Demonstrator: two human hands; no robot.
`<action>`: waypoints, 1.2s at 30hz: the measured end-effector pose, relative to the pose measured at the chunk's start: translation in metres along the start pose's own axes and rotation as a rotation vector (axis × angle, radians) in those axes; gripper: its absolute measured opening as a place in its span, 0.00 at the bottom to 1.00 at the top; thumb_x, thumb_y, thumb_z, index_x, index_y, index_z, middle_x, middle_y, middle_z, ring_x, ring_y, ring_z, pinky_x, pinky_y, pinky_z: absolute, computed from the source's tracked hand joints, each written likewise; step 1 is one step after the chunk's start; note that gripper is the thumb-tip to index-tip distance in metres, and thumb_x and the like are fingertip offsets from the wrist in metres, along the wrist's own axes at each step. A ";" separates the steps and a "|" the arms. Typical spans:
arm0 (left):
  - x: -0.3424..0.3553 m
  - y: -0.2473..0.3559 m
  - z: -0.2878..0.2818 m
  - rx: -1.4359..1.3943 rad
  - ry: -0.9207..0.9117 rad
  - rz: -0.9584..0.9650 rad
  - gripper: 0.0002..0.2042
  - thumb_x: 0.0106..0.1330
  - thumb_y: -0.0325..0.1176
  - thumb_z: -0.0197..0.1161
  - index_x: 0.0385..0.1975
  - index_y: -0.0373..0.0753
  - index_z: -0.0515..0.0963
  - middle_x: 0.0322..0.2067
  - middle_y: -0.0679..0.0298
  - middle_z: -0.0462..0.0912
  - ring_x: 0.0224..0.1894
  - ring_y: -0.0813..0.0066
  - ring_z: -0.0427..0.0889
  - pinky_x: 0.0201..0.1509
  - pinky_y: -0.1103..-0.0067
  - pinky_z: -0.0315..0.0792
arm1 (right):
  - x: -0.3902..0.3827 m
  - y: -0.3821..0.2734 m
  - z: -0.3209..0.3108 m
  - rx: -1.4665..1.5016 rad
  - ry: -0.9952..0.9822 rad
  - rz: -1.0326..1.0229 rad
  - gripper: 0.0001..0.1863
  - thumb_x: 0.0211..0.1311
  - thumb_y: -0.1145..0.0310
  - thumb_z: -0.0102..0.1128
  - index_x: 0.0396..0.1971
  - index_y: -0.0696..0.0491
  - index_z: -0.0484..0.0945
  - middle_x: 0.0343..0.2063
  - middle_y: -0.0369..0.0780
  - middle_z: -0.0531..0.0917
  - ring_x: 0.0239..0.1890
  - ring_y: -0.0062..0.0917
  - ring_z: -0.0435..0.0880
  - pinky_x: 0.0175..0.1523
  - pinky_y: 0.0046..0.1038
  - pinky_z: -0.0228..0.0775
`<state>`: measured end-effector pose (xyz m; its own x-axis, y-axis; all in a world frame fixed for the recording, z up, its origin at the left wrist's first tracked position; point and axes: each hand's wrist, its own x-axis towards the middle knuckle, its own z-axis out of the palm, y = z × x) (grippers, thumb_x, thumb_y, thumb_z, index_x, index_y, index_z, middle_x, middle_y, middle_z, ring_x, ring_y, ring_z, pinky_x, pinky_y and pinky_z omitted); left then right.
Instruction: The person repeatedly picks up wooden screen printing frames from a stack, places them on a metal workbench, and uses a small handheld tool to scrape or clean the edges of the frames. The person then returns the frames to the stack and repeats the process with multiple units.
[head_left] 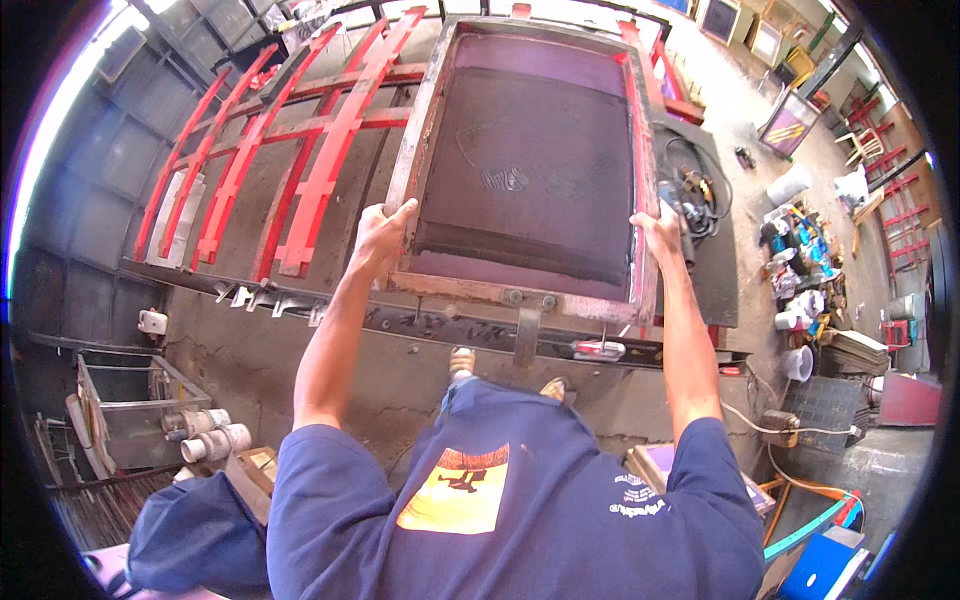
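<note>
A large screen-printing frame (421, 125) with worn wooden sides lies in front of me, long side pointing away. Dark purple-black mesh (540, 130) fills it, with a pale smudged mark near the middle. My left hand (382, 234) is closed around the frame's left side near the front corner. On the opposite side my right hand (658, 232) grips the right edge at about the same height. Both arms reach forward, nearly straight. Two bolts and a metal bracket (526, 335) sit at the frame's near edge.
Red slatted bars (335, 150) stand over the dark bench on the left. Coiled black cable (708, 190) lies right of the frame. A red-and-white tool (598, 350) rests at the bench's near edge. Buckets and clutter (800, 250) cover floor at right; a metal rack (130, 400) stands left.
</note>
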<state>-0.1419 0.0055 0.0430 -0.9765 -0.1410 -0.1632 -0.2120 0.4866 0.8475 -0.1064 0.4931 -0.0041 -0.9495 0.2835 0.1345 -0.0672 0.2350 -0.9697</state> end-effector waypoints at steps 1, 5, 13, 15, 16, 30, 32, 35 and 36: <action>0.007 -0.014 -0.007 -0.001 -0.011 -0.035 0.24 0.61 0.53 0.70 0.27 0.32 0.80 0.21 0.66 0.77 0.26 0.78 0.75 0.32 0.73 0.71 | -0.002 0.009 0.016 -0.023 -0.011 0.037 0.21 0.45 0.73 0.65 0.43 0.61 0.79 0.32 0.38 0.84 0.33 0.21 0.80 0.41 0.24 0.72; 0.045 -0.071 -0.027 -0.057 -0.080 -0.123 0.23 0.62 0.53 0.68 0.24 0.34 0.78 0.20 0.68 0.74 0.25 0.79 0.70 0.28 0.74 0.66 | -0.007 0.032 0.076 -0.129 -0.025 0.151 0.14 0.45 0.73 0.64 0.35 0.59 0.80 0.28 0.34 0.81 0.30 0.18 0.76 0.38 0.22 0.70; 0.073 -0.136 -0.032 0.025 -0.086 -0.136 0.26 0.63 0.54 0.66 0.28 0.30 0.80 0.22 0.64 0.78 0.28 0.76 0.75 0.33 0.73 0.69 | -0.017 0.061 0.117 -0.200 -0.041 0.252 0.18 0.45 0.72 0.65 0.40 0.60 0.80 0.31 0.36 0.82 0.34 0.21 0.79 0.42 0.25 0.73; 0.072 -0.141 -0.027 -0.038 -0.122 -0.170 0.27 0.63 0.55 0.66 0.30 0.28 0.80 0.23 0.62 0.79 0.29 0.74 0.76 0.35 0.73 0.71 | -0.016 0.065 0.114 -0.233 -0.050 0.257 0.19 0.46 0.72 0.65 0.41 0.60 0.80 0.32 0.36 0.83 0.35 0.22 0.79 0.44 0.26 0.73; 0.070 -0.143 -0.025 -0.070 -0.140 -0.189 0.28 0.63 0.55 0.65 0.31 0.27 0.80 0.24 0.61 0.79 0.30 0.73 0.76 0.36 0.73 0.71 | -0.019 0.068 0.111 -0.250 -0.055 0.260 0.20 0.46 0.72 0.65 0.42 0.60 0.80 0.33 0.37 0.83 0.36 0.22 0.79 0.45 0.26 0.73; 0.086 -0.213 -0.033 -0.244 -0.092 -0.223 0.21 0.70 0.41 0.63 0.51 0.26 0.78 0.42 0.57 0.84 0.45 0.73 0.80 0.51 0.77 0.73 | -0.161 -0.003 -0.015 -0.606 0.118 0.319 0.09 0.61 0.67 0.64 0.35 0.59 0.83 0.26 0.37 0.84 0.30 0.17 0.82 0.38 0.24 0.74; 0.075 -0.198 -0.031 -0.353 -0.078 -0.257 0.19 0.71 0.40 0.62 0.50 0.27 0.78 0.40 0.58 0.84 0.41 0.75 0.81 0.46 0.79 0.74 | -0.204 0.002 -0.019 -0.634 0.004 0.346 0.10 0.57 0.68 0.65 0.36 0.57 0.85 0.31 0.42 0.88 0.35 0.26 0.87 0.44 0.27 0.77; 0.062 -0.171 -0.033 -0.383 -0.070 -0.278 0.17 0.72 0.41 0.60 0.48 0.31 0.78 0.35 0.63 0.83 0.32 0.77 0.81 0.35 0.79 0.75 | -0.231 0.007 -0.001 -0.824 -0.256 0.216 0.19 0.51 0.67 0.69 0.45 0.54 0.84 0.45 0.43 0.86 0.50 0.36 0.83 0.55 0.34 0.74; 0.059 -0.167 -0.035 -0.379 -0.058 -0.280 0.16 0.73 0.41 0.59 0.48 0.32 0.78 0.33 0.65 0.83 0.28 0.77 0.80 0.31 0.79 0.75 | -0.237 0.020 0.007 -0.903 -0.304 0.087 0.22 0.48 0.66 0.71 0.47 0.53 0.83 0.49 0.43 0.85 0.55 0.38 0.81 0.60 0.36 0.71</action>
<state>-0.1629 -0.1143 -0.0910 -0.8870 -0.1685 -0.4300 -0.4478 0.0863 0.8899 0.1146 0.4238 -0.0569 -0.9875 0.1102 -0.1124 0.1485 0.8888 -0.4336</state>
